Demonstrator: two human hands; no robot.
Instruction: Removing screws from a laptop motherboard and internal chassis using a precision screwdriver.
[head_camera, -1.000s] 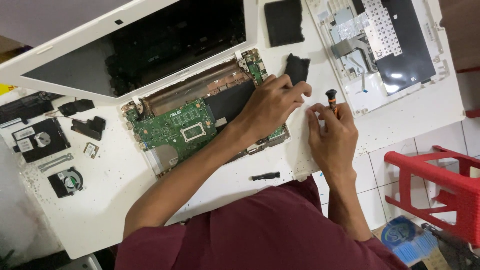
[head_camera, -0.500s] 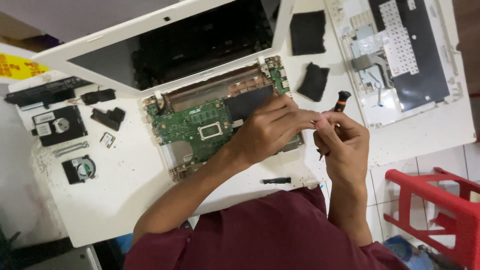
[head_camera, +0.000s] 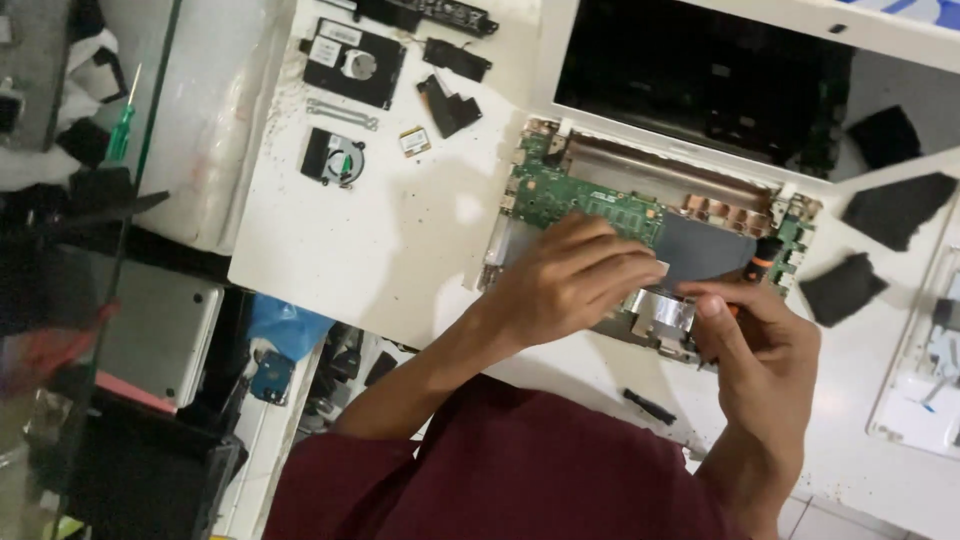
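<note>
Our left hand (head_camera: 575, 280) lies flat on the open laptop (head_camera: 640, 230), fingers (head_camera: 625, 262) spread and released over the green board (head_camera: 575, 195), grasping nothing. Our right hand (head_camera: 755, 345) is clenched around a screwdriver (head_camera: 765, 255), whose black and orange handle pokes out at twelve o'clock from the knuckles; we cannot see the tip. The laptop sits mid-bench (head_camera: 380, 240), its dark screen (head_camera: 700, 75) laid back at twelve o'clock from the board. Over at ten o'clock from our left hand lie loose parts: a hard drive (head_camera: 352, 62), a fan (head_camera: 333, 158), and a small card (head_camera: 414, 141) just beside the fan. At three o'clock from the laptop lie black pieces (head_camera: 845, 288). A short black bit (head_camera: 650, 406) lies at six o'clock, near our right wrist.
</note>
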